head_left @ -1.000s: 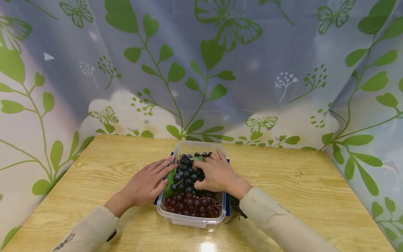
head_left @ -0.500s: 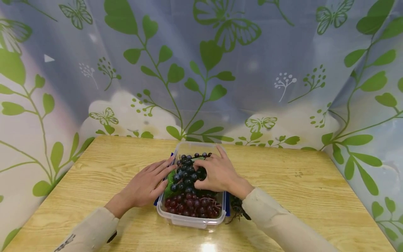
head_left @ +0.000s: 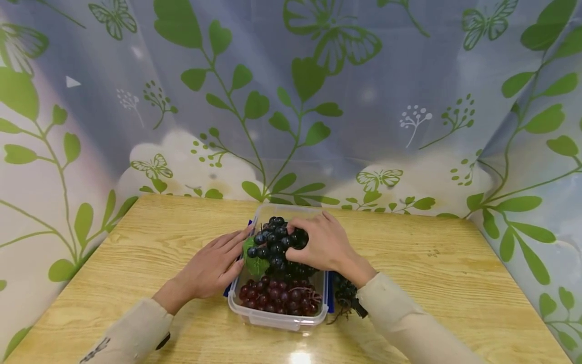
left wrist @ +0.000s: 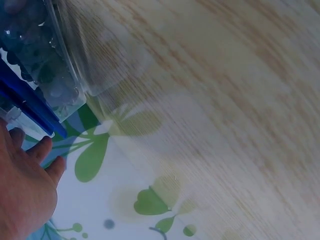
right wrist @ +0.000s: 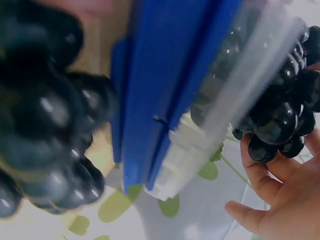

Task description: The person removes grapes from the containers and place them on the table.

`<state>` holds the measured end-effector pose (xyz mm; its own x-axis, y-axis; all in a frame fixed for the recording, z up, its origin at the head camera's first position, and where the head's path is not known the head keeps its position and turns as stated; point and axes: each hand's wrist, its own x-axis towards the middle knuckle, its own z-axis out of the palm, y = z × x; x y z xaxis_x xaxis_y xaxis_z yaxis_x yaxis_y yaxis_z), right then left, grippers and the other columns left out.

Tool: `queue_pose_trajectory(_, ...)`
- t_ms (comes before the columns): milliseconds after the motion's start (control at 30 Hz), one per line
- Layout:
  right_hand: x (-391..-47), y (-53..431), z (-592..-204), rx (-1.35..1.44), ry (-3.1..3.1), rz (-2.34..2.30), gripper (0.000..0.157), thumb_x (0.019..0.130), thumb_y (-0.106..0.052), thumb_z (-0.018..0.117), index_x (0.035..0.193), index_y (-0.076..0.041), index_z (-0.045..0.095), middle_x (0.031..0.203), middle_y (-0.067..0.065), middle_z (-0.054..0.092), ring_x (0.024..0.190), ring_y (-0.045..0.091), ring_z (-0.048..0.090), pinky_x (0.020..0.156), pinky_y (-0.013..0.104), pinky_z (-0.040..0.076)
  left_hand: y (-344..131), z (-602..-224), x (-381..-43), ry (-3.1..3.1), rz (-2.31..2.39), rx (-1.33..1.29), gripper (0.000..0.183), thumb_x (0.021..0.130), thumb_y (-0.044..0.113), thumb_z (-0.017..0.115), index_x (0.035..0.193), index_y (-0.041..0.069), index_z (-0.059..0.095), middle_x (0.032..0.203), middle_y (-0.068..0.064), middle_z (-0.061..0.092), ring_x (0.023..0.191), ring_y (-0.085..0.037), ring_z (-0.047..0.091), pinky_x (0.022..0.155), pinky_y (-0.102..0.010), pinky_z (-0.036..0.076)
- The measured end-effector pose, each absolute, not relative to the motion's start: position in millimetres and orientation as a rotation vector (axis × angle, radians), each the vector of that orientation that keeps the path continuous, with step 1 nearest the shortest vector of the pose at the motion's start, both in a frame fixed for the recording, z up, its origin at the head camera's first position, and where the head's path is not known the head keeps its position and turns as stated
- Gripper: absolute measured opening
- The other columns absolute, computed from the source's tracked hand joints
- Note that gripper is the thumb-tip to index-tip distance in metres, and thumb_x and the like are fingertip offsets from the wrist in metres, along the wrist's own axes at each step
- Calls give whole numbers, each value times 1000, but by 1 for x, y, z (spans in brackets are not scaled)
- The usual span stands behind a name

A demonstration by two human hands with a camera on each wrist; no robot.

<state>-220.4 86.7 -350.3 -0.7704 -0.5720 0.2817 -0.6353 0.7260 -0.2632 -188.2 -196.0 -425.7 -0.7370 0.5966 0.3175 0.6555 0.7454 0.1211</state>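
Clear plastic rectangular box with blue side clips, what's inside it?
Dark red round grapes lie at the near end. Farther back, the right hand holds glossy black grapes over the box, beside a bright green leaf. Whatever lies beneath these grapes is covered.

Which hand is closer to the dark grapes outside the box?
Right: the right hand is over the box, near those dark grapes; the left hand is across the box from them.

Left of the container [head_left: 278,319], passage is blocked by the left grip [head_left: 210,266]; right, by dark grapes [head_left: 343,291]; room is left in front.
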Motion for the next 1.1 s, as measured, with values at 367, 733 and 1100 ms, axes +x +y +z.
queue_pose_trajectory(367, -222, 97, -333, 920, -2719, 650, 27, 76, -39, 61, 100, -28, 64, 103, -7, 67, 100, 21, 61, 107, 47, 31, -196, -426, -187, -2711, -280, -959, 51, 101, 31, 38, 145, 6, 43, 150, -13, 35, 138, -28, 30, 111, -44, 25)
queue_pose_trajectory(733, -220, 112, -316, 811, -2788, 697, 30, 76, -41, 62, 105, -32, 63, 102, -1, 66, 84, 26, 57, 85, 47, 45, -196, -428, -189, -2679, -332, -985, 51, 102, 30, 37, 150, 11, 33, 157, -4, 21, 139, -25, 26, 110, -45, 27)
queue_pose_trajectory(1100, -222, 139, -284, 722, -2782, 842, 32, 77, -33, 65, 108, -28, 61, 93, 4, 63, 54, 16, 36, 50, 30, 32, -193, -427, -190, -2671, -355, -987, 51, 102, 28, 37, 151, 16, 31, 157, -3, 21, 138, -27, 30, 109, -46, 28)
